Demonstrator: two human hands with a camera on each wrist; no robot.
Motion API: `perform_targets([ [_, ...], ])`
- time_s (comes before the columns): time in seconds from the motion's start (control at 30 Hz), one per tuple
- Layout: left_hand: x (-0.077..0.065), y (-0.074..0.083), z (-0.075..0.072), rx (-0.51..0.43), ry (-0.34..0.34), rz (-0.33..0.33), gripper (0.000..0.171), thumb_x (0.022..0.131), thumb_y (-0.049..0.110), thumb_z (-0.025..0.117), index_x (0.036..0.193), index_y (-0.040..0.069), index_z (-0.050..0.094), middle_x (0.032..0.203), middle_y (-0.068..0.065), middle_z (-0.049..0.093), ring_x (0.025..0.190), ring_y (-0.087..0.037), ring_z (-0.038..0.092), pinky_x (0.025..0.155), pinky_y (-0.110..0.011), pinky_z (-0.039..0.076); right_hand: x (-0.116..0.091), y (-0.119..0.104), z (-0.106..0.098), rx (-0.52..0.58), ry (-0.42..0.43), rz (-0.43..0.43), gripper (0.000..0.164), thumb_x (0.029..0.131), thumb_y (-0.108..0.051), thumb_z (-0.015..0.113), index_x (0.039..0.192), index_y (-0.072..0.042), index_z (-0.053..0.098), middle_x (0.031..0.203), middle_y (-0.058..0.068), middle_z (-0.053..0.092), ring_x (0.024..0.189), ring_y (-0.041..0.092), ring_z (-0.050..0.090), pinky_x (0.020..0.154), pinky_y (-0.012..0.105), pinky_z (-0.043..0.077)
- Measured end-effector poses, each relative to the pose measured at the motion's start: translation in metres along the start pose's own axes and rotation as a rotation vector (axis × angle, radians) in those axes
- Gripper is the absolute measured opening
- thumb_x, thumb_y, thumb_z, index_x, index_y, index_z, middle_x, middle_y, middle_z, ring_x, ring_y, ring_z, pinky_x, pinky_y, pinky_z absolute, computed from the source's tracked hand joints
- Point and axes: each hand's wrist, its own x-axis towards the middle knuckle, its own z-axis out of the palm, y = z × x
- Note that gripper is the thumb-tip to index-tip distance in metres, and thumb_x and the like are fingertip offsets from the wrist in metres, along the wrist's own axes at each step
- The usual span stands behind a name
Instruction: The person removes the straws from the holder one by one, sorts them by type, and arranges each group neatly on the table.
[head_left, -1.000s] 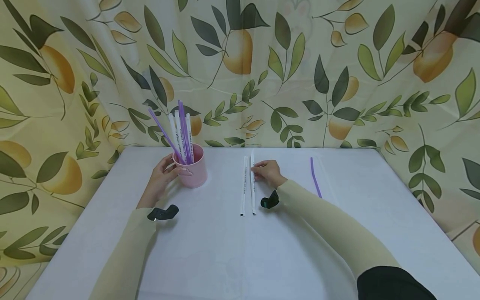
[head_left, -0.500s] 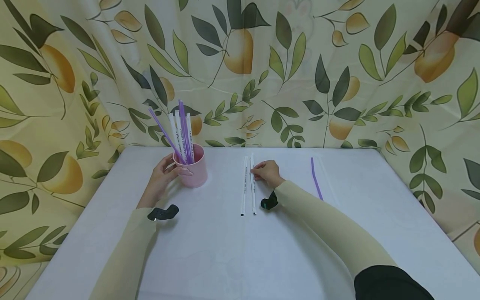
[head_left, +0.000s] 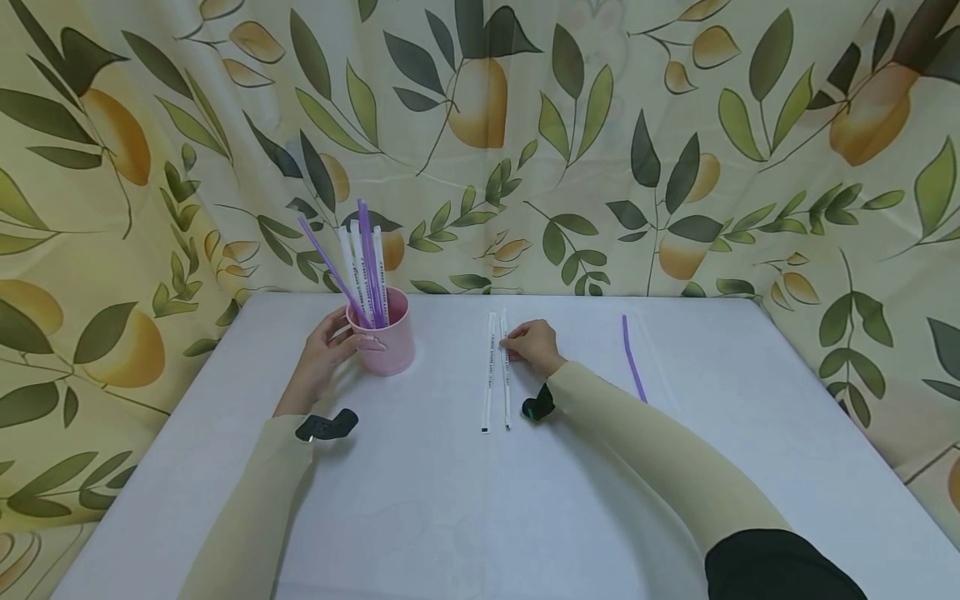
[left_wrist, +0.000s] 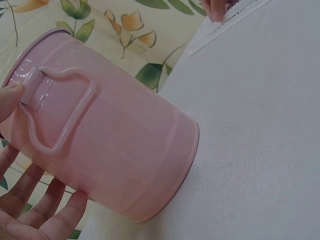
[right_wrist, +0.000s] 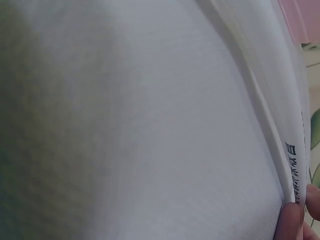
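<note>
My left hand [head_left: 321,358] holds a small pink metal pail [head_left: 392,352] standing upright at the back left of the table. In the left wrist view, the thumb lies by the upper end of its wire handle [left_wrist: 75,120], with the fingers along the side. White wrapped straws and purple straws [head_left: 367,267] stand in the pail. My right hand [head_left: 534,346] pinches a white wrapped straw [head_left: 507,404] near its far end. A second wrapped straw [head_left: 489,383] lies parallel, just to its left. Dark print shows on the pinched straw [right_wrist: 272,132] in the right wrist view.
A lone purple straw [head_left: 633,358] lies to the right, beyond the right forearm. A white cloth covers the table [head_left: 420,500]. Behind its back edge hangs a leaf-and-fruit patterned curtain [head_left: 480,208].
The far end of the pinched straw has come down slightly toward me, and my right hand has shifted a touch left. My left hand and the pail stay in place.
</note>
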Motion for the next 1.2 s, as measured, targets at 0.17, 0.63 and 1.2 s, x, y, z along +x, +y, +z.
perform_targets([
  [0.17,-0.007,0.013,0.005,-0.004,-0.009,-0.015,0.069,0.092,0.004,0.056,0.15,0.007,0.018,0.154,-0.017,0.023,0.141,-0.031,0.028,0.109,-0.03,0.039,0.0,0.0,-0.002,-0.009,-0.003,0.008,0.02,0.079,-0.008,0.074,0.094,0.002,0.067,0.066,0.002,0.062,0.051,0.006,0.058,0.051,0.015,0.053],
  [0.63,-0.001,0.001,0.002,0.018,-0.002,0.005,0.07,0.092,0.008,0.057,0.15,0.011,0.018,0.154,-0.015,0.025,0.14,-0.03,0.03,0.113,-0.041,0.033,0.0,0.004,-0.013,-0.02,-0.054,-0.022,0.026,0.081,-0.013,0.072,0.1,0.003,0.065,0.069,0.002,0.062,0.056,0.006,0.058,0.055,0.017,0.055],
  [1.2,0.001,0.0,0.0,0.024,0.001,-0.01,0.07,0.092,0.007,0.057,0.151,0.01,0.018,0.155,-0.015,0.023,0.141,-0.03,0.029,0.111,-0.036,0.036,0.002,0.005,-0.037,0.042,-0.163,-0.41,0.038,0.086,-0.012,0.067,0.121,0.002,0.059,0.107,0.02,0.067,0.088,0.021,0.068,0.081,0.035,0.059],
])
